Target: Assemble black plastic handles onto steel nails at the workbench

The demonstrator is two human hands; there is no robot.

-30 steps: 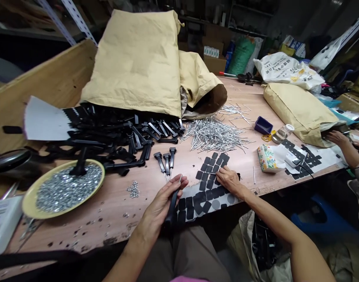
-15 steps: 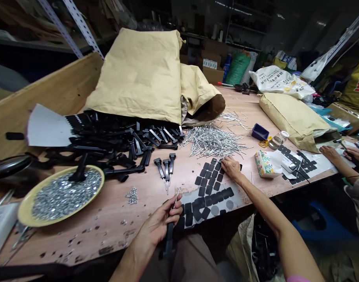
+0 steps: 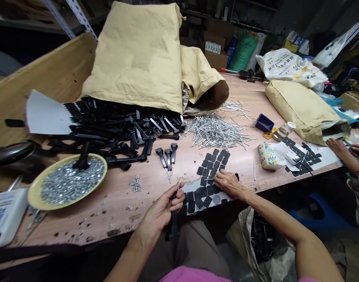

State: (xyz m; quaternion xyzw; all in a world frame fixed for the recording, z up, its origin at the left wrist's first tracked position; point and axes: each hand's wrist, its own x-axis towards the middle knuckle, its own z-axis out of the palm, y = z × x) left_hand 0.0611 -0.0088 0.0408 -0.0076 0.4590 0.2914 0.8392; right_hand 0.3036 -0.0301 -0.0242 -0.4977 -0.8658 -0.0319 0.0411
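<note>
Fingers work at the near edge of the plywood bench (image 3: 109, 211): right fingers (image 3: 222, 179) lie slightly apart on a sheet of black pads (image 3: 201, 194), left fingers (image 3: 175, 194) clamp a black plastic handle (image 3: 174, 227), with a steel nail (image 3: 179, 181) upright beside them; a loose grip could let its point jab the hand

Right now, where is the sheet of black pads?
The sheet of black pads lies at the near edge of the wooden table, centre of the head view, under the right hand and just right of the left hand.
</note>
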